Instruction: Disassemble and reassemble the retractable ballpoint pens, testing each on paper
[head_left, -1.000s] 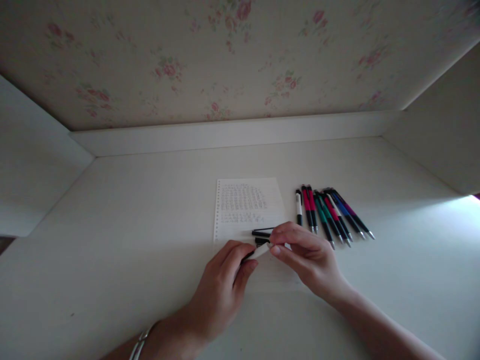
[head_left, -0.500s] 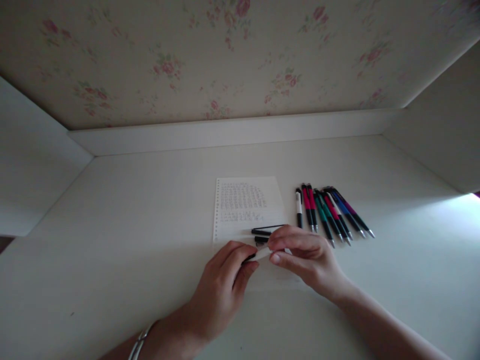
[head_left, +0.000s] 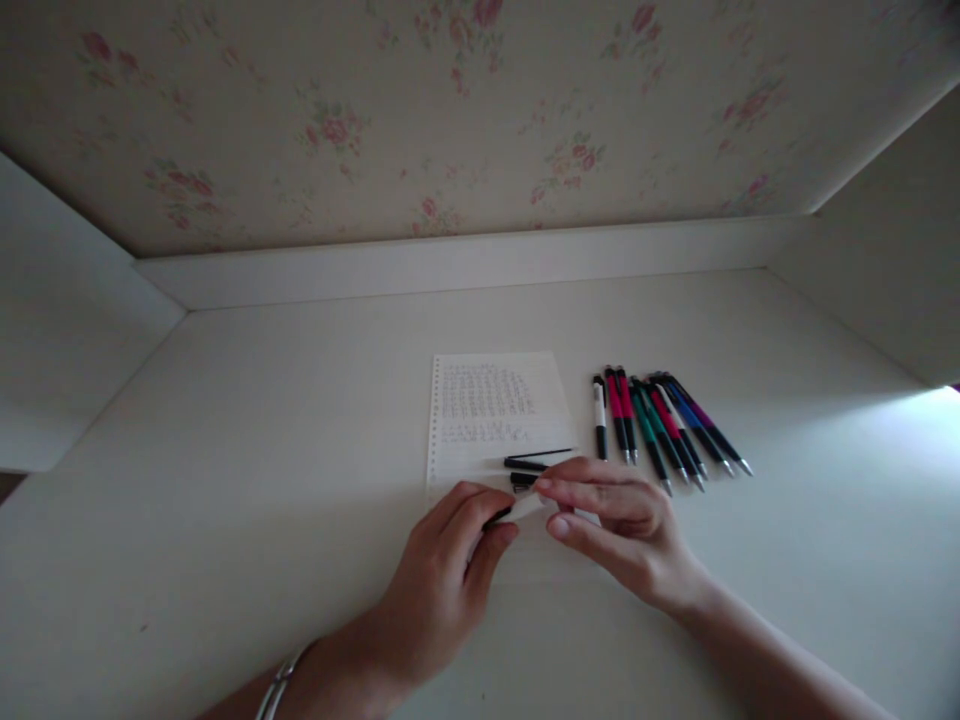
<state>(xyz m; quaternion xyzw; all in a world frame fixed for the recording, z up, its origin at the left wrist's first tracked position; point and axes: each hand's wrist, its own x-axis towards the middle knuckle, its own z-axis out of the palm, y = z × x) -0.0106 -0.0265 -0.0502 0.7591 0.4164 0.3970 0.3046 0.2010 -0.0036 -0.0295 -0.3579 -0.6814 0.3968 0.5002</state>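
Observation:
Between both hands is a white pen barrel (head_left: 527, 504) with a black end. My left hand (head_left: 455, 560) is closed around its black end. My right hand (head_left: 626, 520) is at the barrel's other end, index fingertip against it and thumb slightly apart; whether it grips anything is unclear. Just beyond the fingers, black pen parts (head_left: 523, 480) and a thin black refill (head_left: 546, 453) lie on a sheet of handwritten paper (head_left: 491, 400). The hands hover over the lower part of the sheet and partly hide it.
To the right of the paper lies a white and black pen (head_left: 600, 415). Beside it are red pens (head_left: 621, 412), green pens (head_left: 651, 430) and a purple pen (head_left: 709, 425). A white ledge (head_left: 465, 265) and flowered wall bound the white desk (head_left: 300, 420).
My right hand has shifted slightly right, and its thumb has moved away from the fingers and the barrel. My left hand keeps its hold, nearly still.

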